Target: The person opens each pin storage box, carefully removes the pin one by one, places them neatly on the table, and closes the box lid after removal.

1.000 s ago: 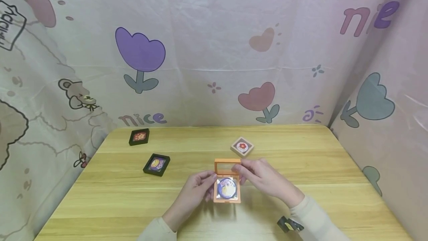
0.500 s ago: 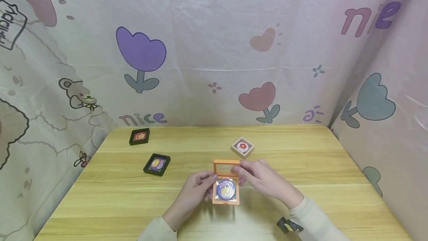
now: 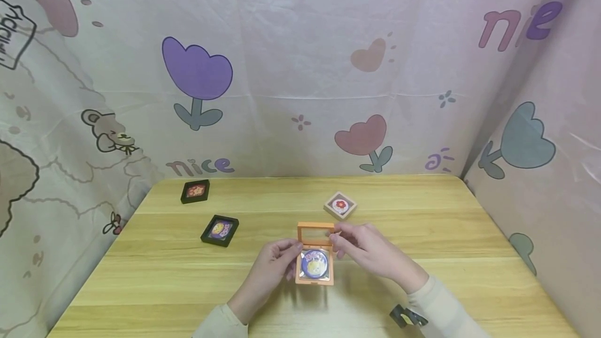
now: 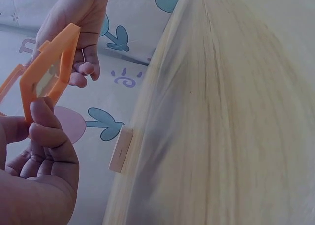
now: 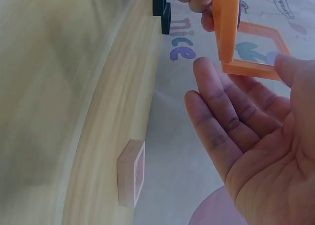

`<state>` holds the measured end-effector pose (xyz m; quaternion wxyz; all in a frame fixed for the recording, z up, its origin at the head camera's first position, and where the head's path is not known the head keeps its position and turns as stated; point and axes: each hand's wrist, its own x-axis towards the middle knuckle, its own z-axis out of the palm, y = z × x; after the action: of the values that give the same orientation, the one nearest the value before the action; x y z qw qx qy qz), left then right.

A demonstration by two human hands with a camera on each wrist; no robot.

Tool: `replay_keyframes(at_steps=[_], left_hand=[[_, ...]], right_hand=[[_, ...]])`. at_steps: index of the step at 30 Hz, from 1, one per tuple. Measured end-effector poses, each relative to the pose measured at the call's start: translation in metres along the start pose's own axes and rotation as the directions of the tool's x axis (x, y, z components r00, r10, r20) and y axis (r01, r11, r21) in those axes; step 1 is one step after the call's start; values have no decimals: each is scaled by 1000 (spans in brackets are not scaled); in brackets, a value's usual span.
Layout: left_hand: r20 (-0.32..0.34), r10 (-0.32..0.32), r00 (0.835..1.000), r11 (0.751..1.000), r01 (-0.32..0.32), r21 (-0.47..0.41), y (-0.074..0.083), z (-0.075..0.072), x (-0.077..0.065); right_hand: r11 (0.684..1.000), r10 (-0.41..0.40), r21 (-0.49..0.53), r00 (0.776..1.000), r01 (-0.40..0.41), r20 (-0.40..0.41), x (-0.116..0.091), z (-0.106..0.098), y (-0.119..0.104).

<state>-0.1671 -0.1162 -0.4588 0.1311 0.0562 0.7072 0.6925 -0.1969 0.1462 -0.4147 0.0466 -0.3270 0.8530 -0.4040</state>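
Note:
An orange hinged display case (image 3: pixel 314 281) stands unfolded between both hands above the table, its framed lid (image 3: pixel 315 225) raised at the back. Behind clear film in the lower half sits a round purple badge (image 3: pixel 314 264) with a pale yellow figure. My left hand (image 3: pixel 274 261) pinches the left edge of the lower half near the hinge, between thumb and curled fingers. At the lid's right side, my right hand (image 3: pixel 368 249) pinches the frame with thumb and forefinger; in the right wrist view its other fingers (image 5: pixel 216 131) extend loosely below.
Two black cases (image 3: pixel 219 230) with pictures inside lie on the wooden table (image 3: pixel 141 286) at the left. A beige case (image 3: pixel 340 206) with a red flower badge lies behind the right hand. A black strap-like item (image 3: pixel 407 316) is by the right sleeve. Printed curtains surround the table.
The open orange case has shifted slightly left in the head view, with both hands still holding it. The other cases have stayed where they were.

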Motion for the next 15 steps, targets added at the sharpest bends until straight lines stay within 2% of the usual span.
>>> replay_keyframes(at_steps=[9, 15], left_hand=[[-7, 10, 1000, 1000, -10, -19, 1, -1, 0], [-17, 7, 1000, 1000, -8, -18, 0, -2, 0]], right_hand=[[996, 80, -38, 996, -81, -50, -7, -5, -8], [996, 24, -85, 995, -33, -100, -10, -2, -12]])
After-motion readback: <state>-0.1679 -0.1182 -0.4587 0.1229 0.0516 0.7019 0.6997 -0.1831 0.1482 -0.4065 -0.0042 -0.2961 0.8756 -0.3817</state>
